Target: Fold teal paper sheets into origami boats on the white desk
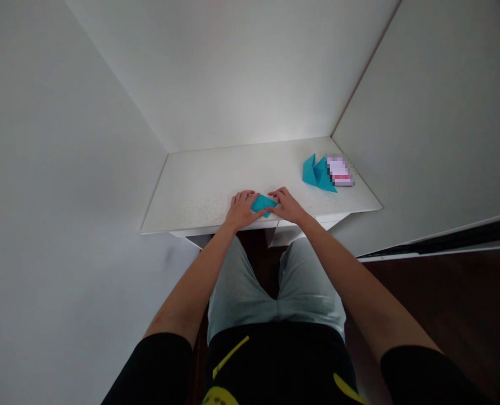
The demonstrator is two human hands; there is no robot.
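A small folded piece of turquoise paper (263, 203) lies near the front edge of a white desk (199, 191). My left hand (242, 210) rests on its left side, fingers curled down and pressing on the paper. From the right, my right hand (288, 205) presses the paper's other edge with its fingertips. Both hands touch the paper and hold it flat against the desk.
At the desk's back right lie folded turquoise paper shapes (317, 173) beside a small blurred-out object (341, 171). White walls close in the desk on the left, behind and right. Dark wooden floor (444, 304) shows at the right, my legs below the desk.
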